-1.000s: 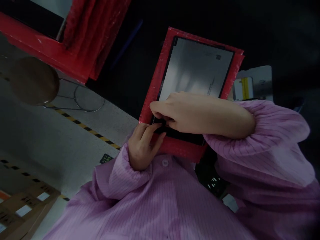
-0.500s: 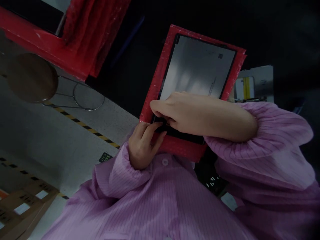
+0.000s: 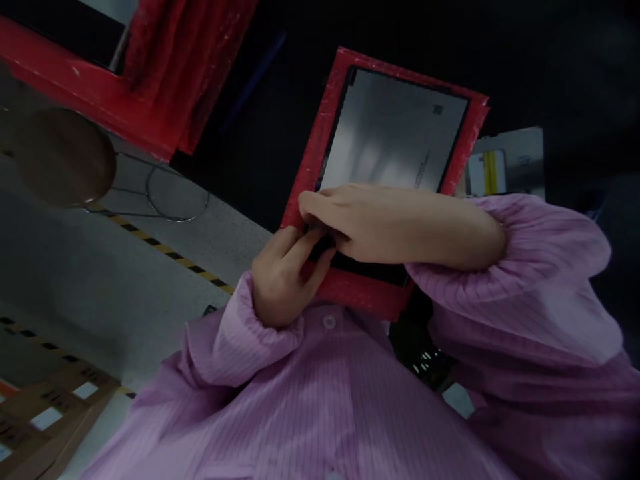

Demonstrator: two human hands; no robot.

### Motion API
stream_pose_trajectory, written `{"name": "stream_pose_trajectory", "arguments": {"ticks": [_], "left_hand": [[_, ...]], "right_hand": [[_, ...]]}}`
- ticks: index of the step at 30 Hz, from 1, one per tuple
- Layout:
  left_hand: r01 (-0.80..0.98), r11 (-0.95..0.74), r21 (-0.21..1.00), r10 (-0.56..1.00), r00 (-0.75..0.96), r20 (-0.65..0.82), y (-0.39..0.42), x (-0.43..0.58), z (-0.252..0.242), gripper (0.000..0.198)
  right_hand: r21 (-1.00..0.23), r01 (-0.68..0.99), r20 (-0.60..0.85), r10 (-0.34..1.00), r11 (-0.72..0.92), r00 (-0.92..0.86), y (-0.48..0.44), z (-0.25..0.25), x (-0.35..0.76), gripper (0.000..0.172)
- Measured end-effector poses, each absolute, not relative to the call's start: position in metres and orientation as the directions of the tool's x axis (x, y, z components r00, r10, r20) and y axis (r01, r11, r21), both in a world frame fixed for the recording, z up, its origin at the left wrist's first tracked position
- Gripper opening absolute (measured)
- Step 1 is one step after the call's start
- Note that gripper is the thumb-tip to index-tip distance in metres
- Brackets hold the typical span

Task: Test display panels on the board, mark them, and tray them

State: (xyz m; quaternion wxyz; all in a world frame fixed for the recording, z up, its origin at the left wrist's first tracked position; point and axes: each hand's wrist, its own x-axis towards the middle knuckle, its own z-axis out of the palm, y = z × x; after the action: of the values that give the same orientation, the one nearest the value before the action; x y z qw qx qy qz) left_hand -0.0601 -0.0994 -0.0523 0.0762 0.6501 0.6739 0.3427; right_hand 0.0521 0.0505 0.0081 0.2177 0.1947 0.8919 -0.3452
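Note:
A silver-backed, black-edged display panel (image 3: 390, 133) lies on a red bubble-wrap sheet (image 3: 367, 300) in front of me. Over the panel's lower left part reaches my right hand (image 3: 345, 217), its fingers curled down and closed. My left hand (image 3: 287, 277) meets it there, thumb and forefinger drawn close together at the black lower edge. The fingertips of both hands touch or nearly touch, and whatever they pinch is hidden beneath the right hand.
More red bubble wrap (image 3: 165, 87) with another panel lies at the upper left on the black table (image 3: 410, 27). A blue pen-like stick (image 3: 255, 80) lies between. A metal plate with a yellow-striped part (image 3: 493, 173) is at right. A round stool (image 3: 65, 157) and cartons (image 3: 50, 413) stand left.
My left hand has moved up slightly, its fingertips closer in under the right hand. The right hand stays at the same corner of the panel. The view has shifted a little.

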Motion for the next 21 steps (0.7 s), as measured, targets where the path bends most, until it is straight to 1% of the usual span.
{"name": "stream_pose_trajectory", "arguments": {"ticks": [2,5,7,9,11,12,13,14,15,16,17,18,19,21], "left_hand": [[0.814,-0.073,0.576,0.933,-0.148,0.328,-0.092,-0.063,-0.051,0.027],[0.772,-0.056,0.633,0.951,-0.152,0.268,-0.086,-0.067,-0.050,0.025],[0.751,-0.048,0.659,0.957,-0.155,0.246,-0.086,-0.068,-0.049,0.027],[0.739,-0.040,0.672,0.962,-0.153,0.226,-0.086,-0.067,-0.048,0.028],[0.732,-0.035,0.680,0.966,-0.151,0.212,-0.086,-0.065,-0.047,0.026],[0.730,-0.037,0.682,0.966,-0.149,0.211,-0.086,-0.065,-0.047,0.024],[0.730,-0.040,0.682,0.965,-0.148,0.214,-0.086,-0.065,-0.047,0.023],[0.733,-0.043,0.679,0.964,-0.148,0.220,-0.085,-0.064,-0.047,0.023],[0.736,-0.047,0.675,0.963,-0.145,0.225,-0.085,-0.064,-0.048,0.023],[0.740,-0.055,0.671,0.962,-0.140,0.233,-0.084,-0.064,-0.048,0.023],[0.742,-0.066,0.667,0.961,-0.133,0.243,-0.084,-0.064,-0.049,0.022],[0.744,-0.077,0.664,0.959,-0.126,0.252,-0.084,-0.064,-0.049,0.022],[0.744,-0.086,0.663,0.958,-0.121,0.261,-0.084,-0.065,-0.050,0.022],[0.740,-0.095,0.666,0.956,-0.118,0.268,-0.085,-0.065,-0.050,0.021]], "right_hand": [[-0.524,0.540,-0.558,0.214,0.659,-0.802,0.052,0.012,0.051,0.038],[-0.486,0.572,-0.529,0.299,0.661,-0.795,0.051,0.023,0.051,0.042],[-0.412,0.601,-0.459,0.414,0.685,-0.786,0.045,0.034,0.056,0.044],[-0.320,0.657,-0.338,0.565,0.683,-0.753,0.034,0.048,0.068,0.044],[-0.233,0.748,-0.200,0.722,0.622,-0.663,0.017,0.061,0.087,0.043],[-0.208,0.796,-0.144,0.787,0.568,-0.599,0.007,0.066,0.097,0.042],[-0.206,0.841,-0.122,0.840,0.500,-0.529,-0.003,0.070,0.106,0.040],[-0.224,0.884,-0.142,0.884,0.410,-0.446,-0.013,0.072,0.116,0.038],[-0.255,0.916,-0.220,0.904,0.311,-0.368,-0.023,0.072,0.124,0.037],[-0.288,0.933,-0.337,0.889,0.215,-0.309,-0.032,0.070,0.130,0.039],[-0.313,0.941,-0.465,0.842,0.132,-0.273,-0.039,0.066,0.135,0.043],[-0.327,0.943,-0.586,0.768,0.067,-0.258,-0.046,0.061,0.139,0.047],[-0.330,0.944,-0.679,0.689,0.022,-0.254,-0.051,0.054,0.141,0.051],[-0.328,0.944,-0.765,0.594,-0.025,-0.250,-0.060,0.041,0.145,0.057]]}}
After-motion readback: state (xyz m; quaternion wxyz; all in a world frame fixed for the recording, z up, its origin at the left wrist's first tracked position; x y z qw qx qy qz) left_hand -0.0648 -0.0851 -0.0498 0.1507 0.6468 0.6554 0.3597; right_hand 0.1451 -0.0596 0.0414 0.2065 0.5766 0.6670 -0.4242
